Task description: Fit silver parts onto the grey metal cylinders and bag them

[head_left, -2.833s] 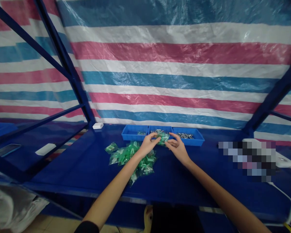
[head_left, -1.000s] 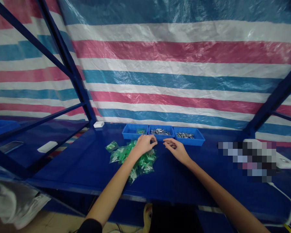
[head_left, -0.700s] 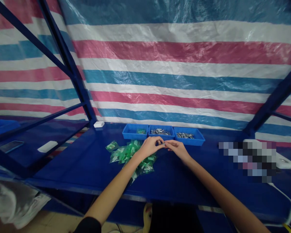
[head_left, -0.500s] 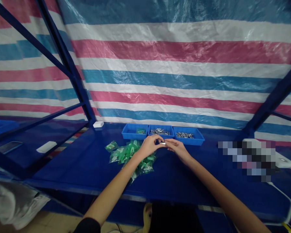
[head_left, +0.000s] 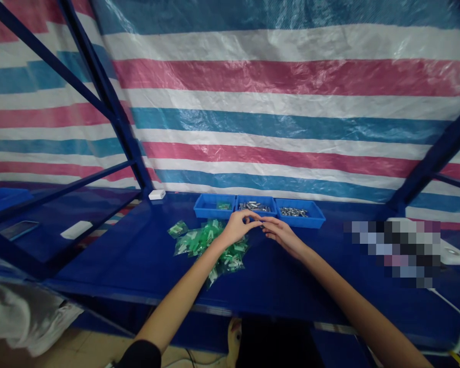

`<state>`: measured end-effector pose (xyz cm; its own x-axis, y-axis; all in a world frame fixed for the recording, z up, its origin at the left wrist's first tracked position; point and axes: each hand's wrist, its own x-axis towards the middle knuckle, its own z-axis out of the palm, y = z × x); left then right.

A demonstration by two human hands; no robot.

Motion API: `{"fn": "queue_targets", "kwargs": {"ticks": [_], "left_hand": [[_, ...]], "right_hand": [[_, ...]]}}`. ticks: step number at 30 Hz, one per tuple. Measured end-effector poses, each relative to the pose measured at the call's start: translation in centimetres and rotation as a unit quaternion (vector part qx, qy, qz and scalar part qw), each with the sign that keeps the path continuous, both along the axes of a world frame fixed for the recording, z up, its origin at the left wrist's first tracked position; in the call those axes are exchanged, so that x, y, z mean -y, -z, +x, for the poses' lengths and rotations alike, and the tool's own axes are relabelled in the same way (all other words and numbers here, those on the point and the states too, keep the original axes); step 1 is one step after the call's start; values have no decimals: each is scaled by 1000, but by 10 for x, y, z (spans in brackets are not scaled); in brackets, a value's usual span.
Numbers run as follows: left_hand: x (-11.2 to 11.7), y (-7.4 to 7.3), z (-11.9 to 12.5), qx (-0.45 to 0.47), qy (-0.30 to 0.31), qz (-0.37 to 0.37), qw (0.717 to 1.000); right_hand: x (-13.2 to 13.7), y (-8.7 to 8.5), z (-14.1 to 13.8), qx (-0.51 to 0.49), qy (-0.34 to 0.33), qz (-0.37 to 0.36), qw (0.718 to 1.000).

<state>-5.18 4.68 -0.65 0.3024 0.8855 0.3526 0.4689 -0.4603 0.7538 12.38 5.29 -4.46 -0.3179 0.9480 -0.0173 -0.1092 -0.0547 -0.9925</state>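
Note:
My left hand (head_left: 240,227) is curled in a pinch, thumb and index finger meeting above the bench. My right hand (head_left: 281,234) touches it fingertip to fingertip, its fingers pressed together. Between them is a small silver metal part, mostly covered by the fingers now. Left of and beneath my left wrist lies a pile of green-printed clear plastic packets (head_left: 205,237). Just behind my hands stand a blue bin with several metal pieces (head_left: 255,206) and another bin of small metal pieces (head_left: 294,211).
A third blue bin (head_left: 205,208) on the left holds some green packets. On the blue bench (head_left: 291,286) are a small white box (head_left: 157,194) at the back left and a white device (head_left: 458,254) with a cable at the right. Blue frame posts (head_left: 128,128) flank the striped sheet.
The silver part showed between my fingertips before; the fingers have closed over it and now mostly hide it. The view has shifted slightly, and both hands stay together.

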Motion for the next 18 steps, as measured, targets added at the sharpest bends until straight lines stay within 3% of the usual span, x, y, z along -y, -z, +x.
{"fn": "queue_targets", "kwargs": {"ticks": [4, 6, 10, 14, 18], "left_hand": [[1, -4, -6, -79, 0, 6, 997], [0, -9, -14, -136, -68, 53, 987], [-6, -19, -37, -218, -256, 132, 932], [-18, -14, -58, -269, -337, 109, 896], [-29, -4, -67, -340, -336, 46, 877]], "right_hand": [[0, 3, -3, 4, -4, -5, 1000], [-2, 4, -2, -1, 8, -11, 1000], [-5, 4, 1, -11, 27, -11, 1000], [-6, 2, 3, 5, 36, 10, 999], [-5, 0, 3, 29, 48, 40, 998]]}}
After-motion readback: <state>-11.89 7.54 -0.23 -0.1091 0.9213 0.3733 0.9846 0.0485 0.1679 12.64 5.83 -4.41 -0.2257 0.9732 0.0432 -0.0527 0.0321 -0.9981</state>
